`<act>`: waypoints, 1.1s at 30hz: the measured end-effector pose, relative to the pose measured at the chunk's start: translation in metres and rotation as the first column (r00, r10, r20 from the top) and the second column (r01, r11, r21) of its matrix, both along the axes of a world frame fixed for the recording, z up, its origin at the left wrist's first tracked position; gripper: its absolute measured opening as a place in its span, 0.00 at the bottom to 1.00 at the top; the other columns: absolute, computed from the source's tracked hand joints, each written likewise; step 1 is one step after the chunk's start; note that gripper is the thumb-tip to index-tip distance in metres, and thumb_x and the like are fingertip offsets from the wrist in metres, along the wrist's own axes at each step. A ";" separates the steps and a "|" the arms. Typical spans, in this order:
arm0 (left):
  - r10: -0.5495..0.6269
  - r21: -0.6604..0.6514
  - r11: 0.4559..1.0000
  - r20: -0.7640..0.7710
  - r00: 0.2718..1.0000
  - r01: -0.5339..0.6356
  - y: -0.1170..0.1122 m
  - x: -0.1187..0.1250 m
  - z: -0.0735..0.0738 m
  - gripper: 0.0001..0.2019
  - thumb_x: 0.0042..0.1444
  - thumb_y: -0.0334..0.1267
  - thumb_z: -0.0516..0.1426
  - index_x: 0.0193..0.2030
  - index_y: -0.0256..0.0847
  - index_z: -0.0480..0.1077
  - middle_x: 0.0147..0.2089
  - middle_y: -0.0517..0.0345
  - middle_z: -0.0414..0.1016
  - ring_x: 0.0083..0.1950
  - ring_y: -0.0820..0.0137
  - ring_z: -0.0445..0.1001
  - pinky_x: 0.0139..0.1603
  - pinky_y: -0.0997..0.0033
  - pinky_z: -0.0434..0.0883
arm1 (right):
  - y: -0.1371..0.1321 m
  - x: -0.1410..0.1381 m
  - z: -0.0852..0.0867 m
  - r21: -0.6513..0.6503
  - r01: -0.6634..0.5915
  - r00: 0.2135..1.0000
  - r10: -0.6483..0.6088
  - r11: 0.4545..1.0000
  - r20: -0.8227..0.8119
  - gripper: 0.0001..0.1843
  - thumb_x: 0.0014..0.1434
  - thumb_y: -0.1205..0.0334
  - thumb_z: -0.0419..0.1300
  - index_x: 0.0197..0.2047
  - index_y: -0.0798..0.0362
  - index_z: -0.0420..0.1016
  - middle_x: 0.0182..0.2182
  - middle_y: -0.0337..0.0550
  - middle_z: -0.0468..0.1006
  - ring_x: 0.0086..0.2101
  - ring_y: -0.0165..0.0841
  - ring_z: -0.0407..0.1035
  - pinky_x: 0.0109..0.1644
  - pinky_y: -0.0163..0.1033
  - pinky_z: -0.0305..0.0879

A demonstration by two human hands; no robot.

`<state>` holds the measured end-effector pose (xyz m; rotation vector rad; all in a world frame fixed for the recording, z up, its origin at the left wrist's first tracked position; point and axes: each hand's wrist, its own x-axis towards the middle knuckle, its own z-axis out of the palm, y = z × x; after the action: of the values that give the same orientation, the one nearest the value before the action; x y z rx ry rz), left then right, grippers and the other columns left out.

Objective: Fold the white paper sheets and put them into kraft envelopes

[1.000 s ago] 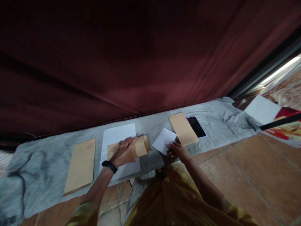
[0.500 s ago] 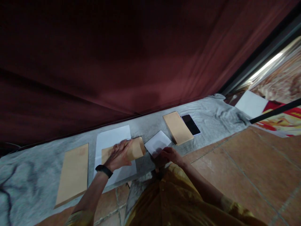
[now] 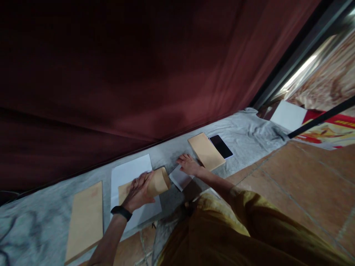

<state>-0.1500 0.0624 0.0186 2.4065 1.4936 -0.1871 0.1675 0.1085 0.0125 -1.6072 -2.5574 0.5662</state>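
Note:
My left hand, with a black band on the wrist, lies flat with fingers stretched on a brown paper envelope. The right end of that envelope curls up into an open loop. Beneath it is a larger white sheet. My right hand reaches over a small white paper, its fingers spread at the far side. The hand and forearm cover part of this paper, which lies beside the curled end of the envelope.
Brown envelopes lie at left and right, the right one beside a dark-screened phone. All rest on a narrow grey cloth along a dark red curtain. A black pole crosses at right, above the tiled floor.
My right hand has moved from the near corner of the small white paper up to its far side, its fingers opening out. My left hand stays on the envelope, whose end curls more widely.

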 end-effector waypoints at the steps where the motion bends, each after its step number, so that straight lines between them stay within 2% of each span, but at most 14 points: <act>1: 0.002 -0.001 1.000 -0.003 1.000 -0.002 0.000 0.000 0.000 0.61 0.41 0.44 0.67 0.76 0.50 0.34 0.76 0.42 0.48 0.76 0.47 0.48 0.72 0.43 0.50 | 0.000 0.002 0.000 -0.020 0.017 1.000 -0.018 1.000 -0.009 0.18 0.60 0.65 0.63 0.54 0.53 0.76 0.56 0.52 0.72 0.58 0.46 0.60 0.64 0.50 0.55; 7: -0.027 0.010 1.000 -0.012 1.000 0.027 0.000 -0.003 -0.002 0.61 0.41 0.44 0.68 0.77 0.50 0.34 0.77 0.41 0.46 0.77 0.48 0.47 0.72 0.44 0.50 | -0.003 0.019 0.000 -0.122 0.058 0.994 -0.069 0.991 -0.082 0.08 0.60 0.66 0.63 0.44 0.54 0.78 0.49 0.51 0.77 0.53 0.44 0.66 0.57 0.45 0.61; 12: -0.048 -0.002 0.999 -0.027 0.998 0.048 0.000 -0.003 -0.001 0.61 0.42 0.45 0.68 0.77 0.50 0.34 0.77 0.41 0.47 0.78 0.50 0.46 0.73 0.45 0.48 | -0.001 0.031 0.008 -0.213 0.037 0.977 -0.080 0.976 -0.198 0.08 0.64 0.67 0.59 0.45 0.52 0.78 0.39 0.43 0.82 0.41 0.36 0.75 0.44 0.36 0.64; 15: -0.042 -0.022 0.999 -0.045 0.998 0.041 0.001 -0.001 0.001 0.60 0.42 0.46 0.68 0.77 0.49 0.35 0.77 0.39 0.47 0.78 0.49 0.45 0.73 0.44 0.48 | 0.004 0.032 0.014 -0.247 -0.001 0.955 -0.072 0.969 -0.287 0.08 0.64 0.67 0.59 0.44 0.51 0.79 0.38 0.39 0.82 0.39 0.32 0.76 0.40 0.32 0.63; 19: -0.042 -0.035 0.999 -0.046 0.998 0.040 0.001 0.002 0.004 0.61 0.41 0.44 0.69 0.76 0.47 0.36 0.77 0.38 0.46 0.78 0.47 0.44 0.73 0.43 0.48 | 0.013 0.027 0.017 -0.276 -0.022 0.931 -0.080 0.961 -0.355 0.09 0.62 0.69 0.59 0.42 0.52 0.80 0.39 0.39 0.83 0.40 0.32 0.76 0.40 0.31 0.64; 23: -0.046 -0.031 0.999 -0.016 0.999 0.045 0.000 0.002 0.004 0.61 0.42 0.44 0.68 0.76 0.51 0.35 0.76 0.40 0.48 0.77 0.47 0.46 0.72 0.43 0.50 | 0.022 0.015 0.012 -0.317 -0.027 0.918 -0.103 0.948 -0.384 0.09 0.59 0.72 0.60 0.38 0.53 0.81 0.36 0.39 0.83 0.38 0.32 0.75 0.41 0.32 0.65; 27: -0.044 -0.029 0.999 -0.025 0.999 0.043 0.000 0.001 0.002 0.61 0.41 0.43 0.68 0.76 0.51 0.33 0.76 0.39 0.47 0.78 0.47 0.45 0.72 0.43 0.49 | 0.032 0.009 0.010 -0.364 -0.029 0.903 -0.132 0.931 -0.409 0.09 0.56 0.74 0.61 0.37 0.56 0.82 0.33 0.38 0.82 0.35 0.30 0.73 0.39 0.30 0.65; 33: -0.038 -0.022 0.999 -0.005 0.999 0.038 -0.001 0.002 0.003 0.63 0.40 0.43 0.69 0.76 0.53 0.33 0.76 0.42 0.48 0.77 0.46 0.47 0.72 0.42 0.50 | 0.046 0.014 0.016 -0.537 -0.039 0.831 -0.271 0.842 -0.485 0.09 0.52 0.77 0.61 0.35 0.63 0.83 0.21 0.31 0.77 0.23 0.23 0.64 0.29 0.28 0.56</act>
<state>-0.1481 0.0615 0.0220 2.4203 1.4417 -0.2180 0.1817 0.1546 0.0283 -1.4160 -1.9391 1.5704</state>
